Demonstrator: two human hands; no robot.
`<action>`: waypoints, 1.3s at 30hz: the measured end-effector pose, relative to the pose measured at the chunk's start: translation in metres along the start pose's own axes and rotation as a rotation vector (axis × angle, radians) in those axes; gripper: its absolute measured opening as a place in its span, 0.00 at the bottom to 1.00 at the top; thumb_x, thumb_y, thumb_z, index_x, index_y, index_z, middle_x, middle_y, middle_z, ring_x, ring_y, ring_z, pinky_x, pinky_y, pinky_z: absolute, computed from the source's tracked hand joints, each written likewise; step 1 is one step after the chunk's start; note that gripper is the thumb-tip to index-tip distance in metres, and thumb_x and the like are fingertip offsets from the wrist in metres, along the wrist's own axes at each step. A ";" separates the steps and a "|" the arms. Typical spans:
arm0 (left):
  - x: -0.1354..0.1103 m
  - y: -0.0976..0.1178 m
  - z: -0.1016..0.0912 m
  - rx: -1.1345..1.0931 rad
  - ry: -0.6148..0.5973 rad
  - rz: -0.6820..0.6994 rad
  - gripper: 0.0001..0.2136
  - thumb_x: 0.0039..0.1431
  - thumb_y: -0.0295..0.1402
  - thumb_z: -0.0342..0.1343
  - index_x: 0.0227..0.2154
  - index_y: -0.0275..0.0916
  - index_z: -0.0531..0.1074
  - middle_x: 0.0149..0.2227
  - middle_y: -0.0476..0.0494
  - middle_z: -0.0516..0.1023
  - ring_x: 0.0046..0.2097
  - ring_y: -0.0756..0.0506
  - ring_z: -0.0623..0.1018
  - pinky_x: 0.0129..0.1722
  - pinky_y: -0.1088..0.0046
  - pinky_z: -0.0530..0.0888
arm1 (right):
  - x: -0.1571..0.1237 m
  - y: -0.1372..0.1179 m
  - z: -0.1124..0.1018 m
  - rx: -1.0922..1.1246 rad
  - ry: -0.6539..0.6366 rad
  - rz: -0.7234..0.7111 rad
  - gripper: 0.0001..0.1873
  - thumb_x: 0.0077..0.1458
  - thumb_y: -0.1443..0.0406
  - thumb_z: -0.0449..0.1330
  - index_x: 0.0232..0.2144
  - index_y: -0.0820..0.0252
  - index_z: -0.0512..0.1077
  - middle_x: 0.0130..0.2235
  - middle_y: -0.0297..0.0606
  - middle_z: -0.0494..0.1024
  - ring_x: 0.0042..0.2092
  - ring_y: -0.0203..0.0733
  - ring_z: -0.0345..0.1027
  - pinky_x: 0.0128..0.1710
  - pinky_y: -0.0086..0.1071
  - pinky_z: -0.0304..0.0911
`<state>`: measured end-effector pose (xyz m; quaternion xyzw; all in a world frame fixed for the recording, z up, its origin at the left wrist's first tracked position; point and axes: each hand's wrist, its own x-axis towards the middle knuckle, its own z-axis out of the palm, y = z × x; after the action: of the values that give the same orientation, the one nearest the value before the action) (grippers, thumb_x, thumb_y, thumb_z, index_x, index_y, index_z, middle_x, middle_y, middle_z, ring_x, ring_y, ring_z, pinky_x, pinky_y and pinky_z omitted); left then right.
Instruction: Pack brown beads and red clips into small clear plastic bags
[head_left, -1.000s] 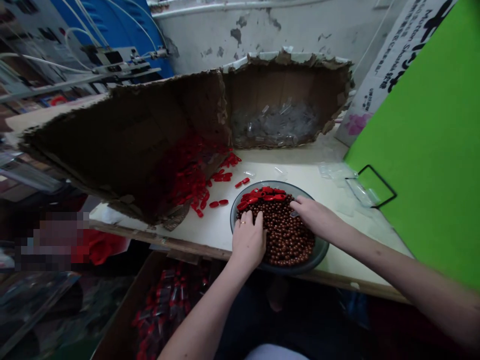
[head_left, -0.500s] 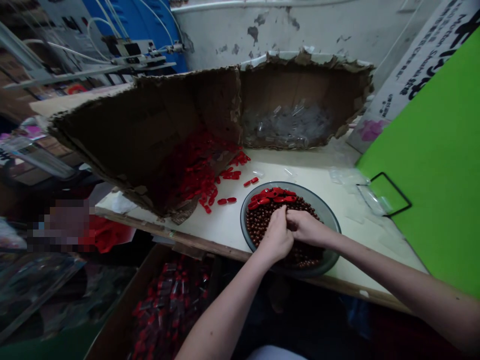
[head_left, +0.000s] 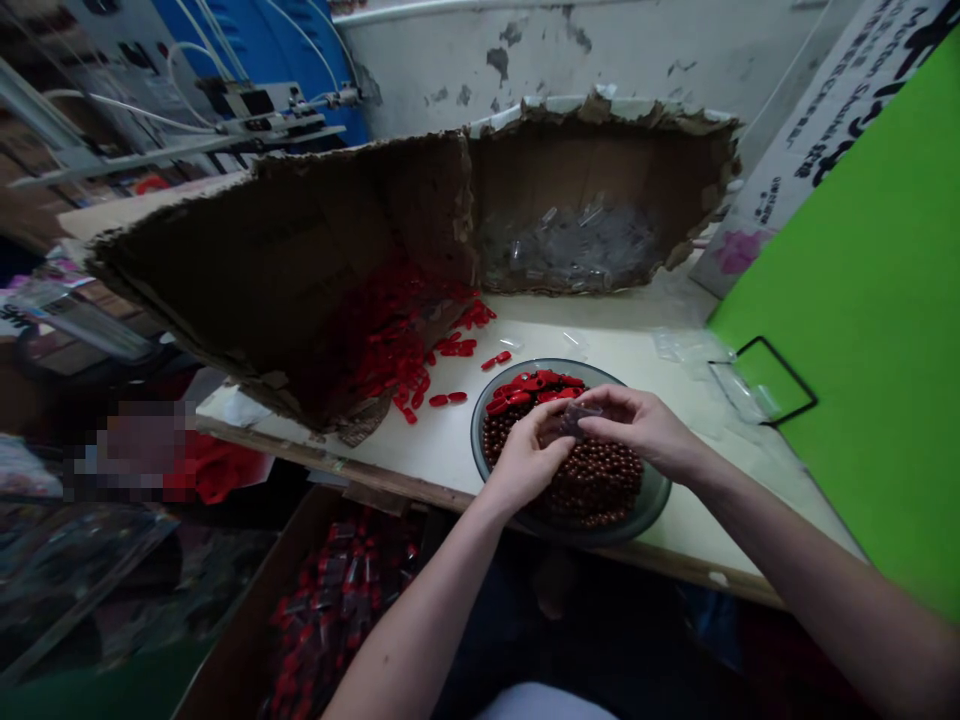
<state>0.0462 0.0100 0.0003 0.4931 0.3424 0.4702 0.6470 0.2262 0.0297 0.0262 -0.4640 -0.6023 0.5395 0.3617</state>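
A grey round bowl (head_left: 652, 497) at the table's front edge holds a heap of small brown beads (head_left: 596, 480), with several red plastic pieces (head_left: 534, 386) along its far side. Both hands hover just above the beads. My right hand (head_left: 645, 430) pinches a small clear tube-like piece (head_left: 576, 417) between thumb and fingers. My left hand (head_left: 525, 462) is closed in a pinch right against that piece; what its fingertips hold is too small to make out.
A torn cardboard box (head_left: 300, 250) lies on its side at the left, spilling red pieces (head_left: 405, 350) onto the pale table (head_left: 442, 450). A second torn box (head_left: 600, 200) behind holds clear tubes. A green panel (head_left: 862, 300) stands to the right. A crate of filled tubes (head_left: 330, 600) sits below.
Both hands rose out of the beads and met above the bowl. The right hand now shows a clear piece pinched in its fingers, with the left pinched against it.
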 end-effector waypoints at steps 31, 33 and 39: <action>-0.021 0.038 -0.021 -0.284 0.005 -0.093 0.22 0.45 0.27 0.65 0.47 0.35 0.72 0.40 0.39 0.81 0.38 0.44 0.82 0.40 0.70 0.74 | 0.071 0.059 -0.033 -1.065 0.051 -0.287 0.14 0.54 0.64 0.59 0.44 0.59 0.73 0.41 0.43 0.77 0.43 0.47 0.71 0.45 0.38 0.64; -0.022 0.040 -0.020 -0.285 0.025 -0.043 0.21 0.46 0.29 0.65 0.46 0.35 0.72 0.39 0.40 0.81 0.38 0.44 0.81 0.40 0.69 0.74 | 0.073 0.063 -0.028 -1.060 0.047 -0.298 0.12 0.55 0.65 0.58 0.42 0.58 0.74 0.40 0.42 0.76 0.43 0.46 0.71 0.45 0.38 0.65; -0.019 0.039 -0.013 -0.377 0.064 0.050 0.20 0.47 0.31 0.65 0.44 0.36 0.72 0.39 0.41 0.81 0.38 0.43 0.82 0.41 0.68 0.75 | 0.069 0.064 -0.025 -1.034 0.049 -0.330 0.11 0.55 0.67 0.58 0.41 0.58 0.74 0.41 0.42 0.76 0.43 0.46 0.71 0.46 0.37 0.65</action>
<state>0.0176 -0.0007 0.0341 0.3561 0.2564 0.5574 0.7048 0.2392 0.1024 -0.0376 -0.4930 -0.8455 0.0980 0.1802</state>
